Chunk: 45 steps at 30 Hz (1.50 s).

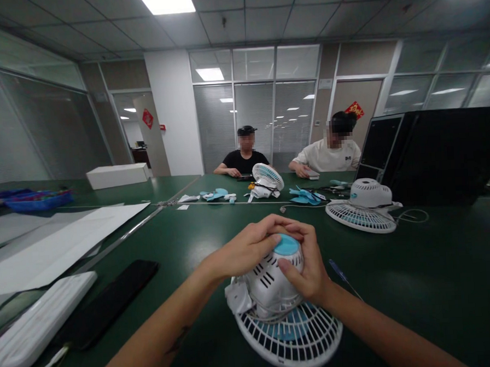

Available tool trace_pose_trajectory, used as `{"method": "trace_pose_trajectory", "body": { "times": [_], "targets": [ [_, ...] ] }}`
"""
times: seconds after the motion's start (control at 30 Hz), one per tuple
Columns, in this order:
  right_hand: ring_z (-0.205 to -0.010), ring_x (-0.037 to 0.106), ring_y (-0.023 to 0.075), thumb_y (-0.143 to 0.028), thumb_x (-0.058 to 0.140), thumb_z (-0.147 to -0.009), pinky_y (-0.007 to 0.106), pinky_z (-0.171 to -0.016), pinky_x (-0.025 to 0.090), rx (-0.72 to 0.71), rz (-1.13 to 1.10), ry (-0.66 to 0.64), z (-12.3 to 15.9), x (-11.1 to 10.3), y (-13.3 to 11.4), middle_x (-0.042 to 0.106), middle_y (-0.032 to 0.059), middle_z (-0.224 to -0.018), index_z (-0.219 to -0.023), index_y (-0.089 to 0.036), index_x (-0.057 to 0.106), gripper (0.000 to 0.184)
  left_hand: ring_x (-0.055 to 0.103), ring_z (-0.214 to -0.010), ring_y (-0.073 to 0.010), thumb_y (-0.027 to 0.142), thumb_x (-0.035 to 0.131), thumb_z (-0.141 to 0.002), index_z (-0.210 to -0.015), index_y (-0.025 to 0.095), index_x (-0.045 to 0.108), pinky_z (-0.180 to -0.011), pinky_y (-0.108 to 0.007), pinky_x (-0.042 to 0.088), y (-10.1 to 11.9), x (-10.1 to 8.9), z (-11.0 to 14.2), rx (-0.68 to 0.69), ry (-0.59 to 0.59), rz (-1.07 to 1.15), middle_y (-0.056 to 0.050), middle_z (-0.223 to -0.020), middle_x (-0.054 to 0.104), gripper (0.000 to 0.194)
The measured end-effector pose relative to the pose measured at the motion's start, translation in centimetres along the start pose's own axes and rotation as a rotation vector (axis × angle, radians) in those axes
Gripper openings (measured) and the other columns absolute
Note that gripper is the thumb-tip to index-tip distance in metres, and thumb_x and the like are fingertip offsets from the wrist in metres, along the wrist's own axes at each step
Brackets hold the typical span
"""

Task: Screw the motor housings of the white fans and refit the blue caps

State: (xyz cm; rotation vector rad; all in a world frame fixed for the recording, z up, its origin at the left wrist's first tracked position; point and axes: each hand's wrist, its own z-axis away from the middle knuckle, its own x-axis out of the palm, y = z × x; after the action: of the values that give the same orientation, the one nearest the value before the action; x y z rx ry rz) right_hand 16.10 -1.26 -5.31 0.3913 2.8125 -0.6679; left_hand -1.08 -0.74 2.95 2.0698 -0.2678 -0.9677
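Observation:
A white electric fan lies on the green table in front of me, its round grille facing down and blue blades showing through the bars. Its slotted motor housing points up and carries a light blue round cap. My left hand curves over the housing from the left, thumb at the cap's edge. From the other side my right hand wraps the housing, thumb against its slotted wall. The fingers of both hands meet behind the cap, partly hidden. A screwdriver lies right of my right hand.
Another fan lies by a large black case at right. A third fan and blue blades lie near two people seated opposite. At left are a white keyboard, a black pad, paper sheets and a blue basket.

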Motion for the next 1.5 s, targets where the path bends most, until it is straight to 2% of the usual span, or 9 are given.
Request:
{"method": "trace_pose_trajectory", "body": {
  "times": [0.23, 0.37, 0.47, 0.6, 0.77, 0.9, 1.03, 1.3, 1.5],
  "targets": [
    [-0.109, 0.056, 0.0239, -0.036, 0.059, -0.087, 0.042, -0.091, 0.05, 0.047, 0.031, 0.043, -0.2, 0.4, 0.2, 0.052, 0.0086, -0.118, -0.121, -0.025, 0.038, 0.042, 0.053, -0.118, -0.0224, 0.024, 0.053, -0.092, -0.118, 0.02, 0.058, -0.107, -0.039, 0.039, -0.8, 0.9, -0.3, 0.047, 0.117, -0.029, -0.007, -0.121, 0.059, 0.026],
    [-0.113, 0.057, 0.0245, -0.035, 0.062, -0.085, 0.043, -0.095, 0.05, 0.085, -0.027, 0.029, -0.3, 0.5, 0.1, 0.052, 0.0106, -0.124, -0.129, -0.025, 0.033, 0.054, 0.055, -0.113, -0.0238, 0.031, 0.063, -0.088, -0.116, 0.021, 0.061, -0.104, -0.042, 0.041, -1.2, 0.1, -0.3, 0.036, 0.175, -0.143, -0.008, -0.116, 0.059, 0.031],
    [-0.115, 0.058, 0.0251, -0.034, 0.064, -0.084, 0.045, -0.097, 0.05, 0.13, -0.052, 0.009, -0.3, 0.5, -0.1, 0.051, 0.013, -0.129, -0.133, -0.024, 0.03, 0.06, 0.059, -0.109, -0.024, 0.032, 0.066, -0.085, -0.119, 0.021, 0.061, -0.101, -0.042, 0.043, -1.5, -0.5, -0.3, 0.016, 0.167, -0.121, -0.007, -0.114, 0.065, 0.036],
    [-0.122, 0.054, 0.0252, -0.032, 0.064, -0.084, 0.047, -0.104, 0.046, 0.137, -0.076, 0.005, -0.5, 0.6, -0.4, 0.046, 0.0138, -0.139, -0.133, -0.025, 0.03, 0.06, 0.057, -0.118, -0.0238, 0.026, 0.055, -0.092, -0.122, 0.02, 0.061, -0.106, -0.043, 0.041, -1.6, -0.9, -0.2, 0.003, 0.098, -0.038, -0.008, -0.122, 0.066, 0.031],
    [-0.126, 0.051, 0.0262, -0.031, 0.066, -0.082, 0.049, -0.106, 0.044, 0.124, -0.067, 0.011, -0.5, 0.5, -0.4, 0.047, 0.0147, -0.139, -0.134, -0.024, 0.032, 0.062, 0.056, -0.121, -0.0223, 0.024, 0.047, -0.095, -0.122, 0.021, 0.061, -0.105, -0.04, 0.043, -1.5, -0.5, -0.2, -0.003, 0.066, 0.027, -0.008, -0.125, 0.064, 0.031],
    [-0.118, 0.057, 0.0257, -0.03, 0.065, -0.083, 0.048, -0.1, 0.049, 0.105, -0.083, 0.005, -0.5, 0.4, -0.2, 0.046, 0.0154, -0.139, -0.134, -0.024, 0.03, 0.062, 0.057, -0.117, -0.0239, 0.03, 0.063, -0.086, -0.122, 0.019, 0.06, -0.1, -0.04, 0.046, -1.4, 0.3, -0.4, -0.024, 0.172, -0.039, -0.01, -0.127, 0.061, 0.037],
    [-0.111, 0.06, 0.0257, -0.031, 0.064, -0.083, 0.047, -0.094, 0.052, 0.091, -0.045, -0.003, -0.5, 0.5, -0.2, 0.049, 0.015, -0.133, -0.135, -0.024, 0.028, 0.064, 0.063, -0.105, -0.0246, 0.03, 0.079, -0.072, -0.12, 0.019, 0.062, -0.097, -0.044, 0.048, -1.0, 0.4, -0.5, -0.088, 0.264, -0.095, -0.009, -0.114, 0.068, 0.052],
    [-0.113, 0.059, 0.0251, -0.03, 0.066, -0.082, 0.047, -0.099, 0.051, 0.105, -0.045, -0.003, -0.6, 0.5, -0.7, 0.048, 0.0149, -0.135, -0.134, -0.024, 0.028, 0.065, 0.064, -0.109, -0.0241, 0.024, 0.078, -0.072, -0.118, 0.018, 0.064, -0.102, -0.044, 0.046, -0.4, -0.4, -0.3, -0.105, 0.203, 0.006, -0.009, -0.115, 0.07, 0.048],
    [-0.117, 0.057, 0.0262, -0.031, 0.065, -0.082, 0.049, -0.1, 0.05, 0.108, -0.043, -0.005, -0.7, 0.4, -0.8, 0.049, 0.015, -0.133, -0.133, -0.024, 0.029, 0.063, 0.059, -0.12, -0.0231, 0.024, 0.072, -0.079, -0.122, 0.018, 0.061, -0.107, -0.042, 0.042, -1.4, -1.2, -0.2, -0.044, 0.059, 0.156, -0.01, -0.128, 0.065, 0.045]
  ]
}}
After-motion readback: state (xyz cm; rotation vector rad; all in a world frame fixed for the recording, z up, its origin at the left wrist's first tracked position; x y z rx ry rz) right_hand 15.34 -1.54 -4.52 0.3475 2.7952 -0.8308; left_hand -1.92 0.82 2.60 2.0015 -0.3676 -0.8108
